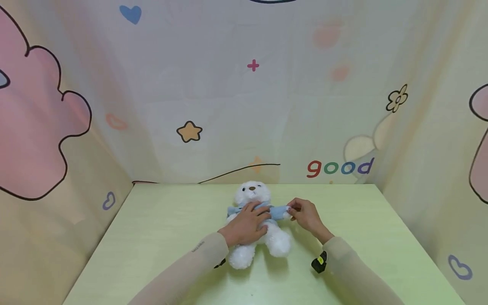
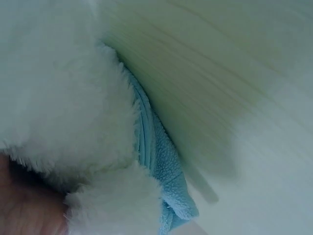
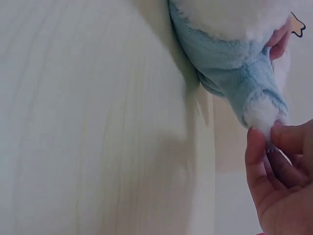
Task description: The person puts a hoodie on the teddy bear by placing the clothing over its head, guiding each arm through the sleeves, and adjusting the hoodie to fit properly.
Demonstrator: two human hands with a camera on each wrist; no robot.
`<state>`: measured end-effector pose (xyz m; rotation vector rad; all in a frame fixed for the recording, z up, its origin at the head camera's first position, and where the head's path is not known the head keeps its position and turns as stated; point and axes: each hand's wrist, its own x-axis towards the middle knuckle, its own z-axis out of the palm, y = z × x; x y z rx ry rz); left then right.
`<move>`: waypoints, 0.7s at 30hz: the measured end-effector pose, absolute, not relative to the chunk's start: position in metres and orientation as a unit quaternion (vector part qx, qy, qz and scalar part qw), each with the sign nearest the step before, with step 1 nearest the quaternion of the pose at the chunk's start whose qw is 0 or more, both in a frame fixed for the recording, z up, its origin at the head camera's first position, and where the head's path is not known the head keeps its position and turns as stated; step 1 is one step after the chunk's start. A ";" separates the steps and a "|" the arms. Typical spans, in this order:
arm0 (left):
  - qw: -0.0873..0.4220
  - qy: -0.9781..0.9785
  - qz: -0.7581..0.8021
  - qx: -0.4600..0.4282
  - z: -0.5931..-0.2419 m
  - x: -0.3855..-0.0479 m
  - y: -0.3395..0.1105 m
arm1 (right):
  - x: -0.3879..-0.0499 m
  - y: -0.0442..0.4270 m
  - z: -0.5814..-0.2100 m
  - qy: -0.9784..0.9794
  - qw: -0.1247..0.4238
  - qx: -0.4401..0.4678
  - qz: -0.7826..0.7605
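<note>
A white plush bear (image 1: 280, 243) in a light blue top (image 1: 277, 212) lies on its back on the pale table, head toward the back wall. Across its chest, my left hand (image 1: 245, 224) holds the body, fingers bent over the top and thumb lower on the belly. My right hand (image 1: 306, 215) pinches the white paw (image 3: 261, 115) at the end of the sleeved arm, which stretches out to the right. White fur and the edge of the blue top (image 2: 168, 171) fill much of the left wrist view, where little of the left hand shows.
The pale green table (image 1: 167, 228) runs back to a printed cloth wall (image 1: 221, 84), with similar cloth on both sides. Black wrist-camera hardware (image 1: 319, 262) sits under the right sleeve, close above the tabletop.
</note>
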<state>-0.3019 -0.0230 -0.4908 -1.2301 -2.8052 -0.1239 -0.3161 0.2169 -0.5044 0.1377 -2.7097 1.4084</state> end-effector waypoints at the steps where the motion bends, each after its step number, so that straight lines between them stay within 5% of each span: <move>1: 0.039 -0.914 -0.043 -0.401 -0.492 -0.302 -0.023 | -0.315 0.216 -0.505 -0.885 0.045 0.038 0.461; 10: 0.039 -0.920 -0.057 -0.385 -0.493 -0.300 -0.020 | -0.304 0.211 -0.507 -0.886 0.081 0.046 0.453; 21: 0.059 -0.918 -0.047 -0.390 -0.492 -0.298 -0.018 | -0.308 0.225 -0.508 -0.878 0.006 0.067 0.474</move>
